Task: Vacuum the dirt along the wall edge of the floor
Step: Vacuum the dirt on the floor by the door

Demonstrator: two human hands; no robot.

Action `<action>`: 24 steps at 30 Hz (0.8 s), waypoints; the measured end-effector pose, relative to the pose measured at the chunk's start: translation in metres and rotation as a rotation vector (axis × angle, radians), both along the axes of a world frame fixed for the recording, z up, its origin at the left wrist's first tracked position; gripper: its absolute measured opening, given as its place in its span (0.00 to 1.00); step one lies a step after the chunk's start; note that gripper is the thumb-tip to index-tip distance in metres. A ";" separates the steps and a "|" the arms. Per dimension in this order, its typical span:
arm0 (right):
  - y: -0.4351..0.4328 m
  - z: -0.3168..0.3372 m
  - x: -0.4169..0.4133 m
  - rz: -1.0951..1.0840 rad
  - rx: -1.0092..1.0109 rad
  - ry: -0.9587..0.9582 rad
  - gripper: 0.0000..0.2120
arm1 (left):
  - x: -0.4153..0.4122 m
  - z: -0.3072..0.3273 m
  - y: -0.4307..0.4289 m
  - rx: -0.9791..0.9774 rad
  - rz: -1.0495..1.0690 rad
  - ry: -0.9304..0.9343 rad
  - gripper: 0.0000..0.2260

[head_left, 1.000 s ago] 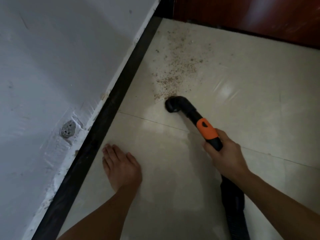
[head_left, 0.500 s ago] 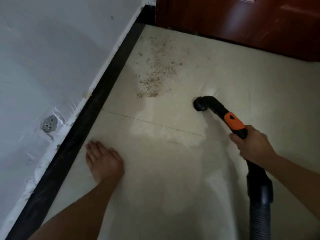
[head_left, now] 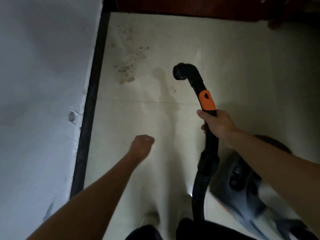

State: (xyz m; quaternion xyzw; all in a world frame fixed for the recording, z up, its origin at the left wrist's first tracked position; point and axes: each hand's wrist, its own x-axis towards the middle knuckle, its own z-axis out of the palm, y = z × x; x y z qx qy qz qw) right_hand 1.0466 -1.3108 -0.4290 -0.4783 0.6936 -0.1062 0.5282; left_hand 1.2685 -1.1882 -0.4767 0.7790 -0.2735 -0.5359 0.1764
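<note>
Beside the black skirting [head_left: 93,94], toward its door end, a patch of dirt [head_left: 130,64] is seen on the pale floor [head_left: 242,66], not yet picked up as far as can be judged. The nozzle [head_left: 180,71] is held on the side of the dirt away from the skirting, near it but not over it; floor contact cannot be told. The wand [head_left: 197,80] is gripped by the right hand [head_left: 219,123], fingers wrapped round it just below the orange collar [head_left: 207,99]. The left hand [head_left: 142,144] is curled into a fist with nothing held, nearer the skirting than the right. Task is judged mostly undone: the patch along the skirting is left, plus a few specks [head_left: 174,90] by the nozzle.
</note>
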 end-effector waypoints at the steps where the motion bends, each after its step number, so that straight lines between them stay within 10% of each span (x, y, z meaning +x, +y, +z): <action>1: 0.008 0.022 -0.001 0.008 -0.001 -0.019 0.17 | -0.022 0.028 0.001 -0.006 -0.001 0.086 0.10; 7: 0.047 0.147 -0.012 0.001 -0.007 -0.078 0.16 | -0.113 0.167 0.030 0.115 -0.180 0.518 0.17; 18: 0.121 0.287 -0.116 -0.026 -0.110 0.069 0.11 | -0.223 0.293 0.075 0.053 -0.332 0.485 0.17; 24: 0.205 0.342 -0.228 0.056 -0.579 0.310 0.09 | -0.312 0.314 0.101 0.057 0.026 0.439 0.08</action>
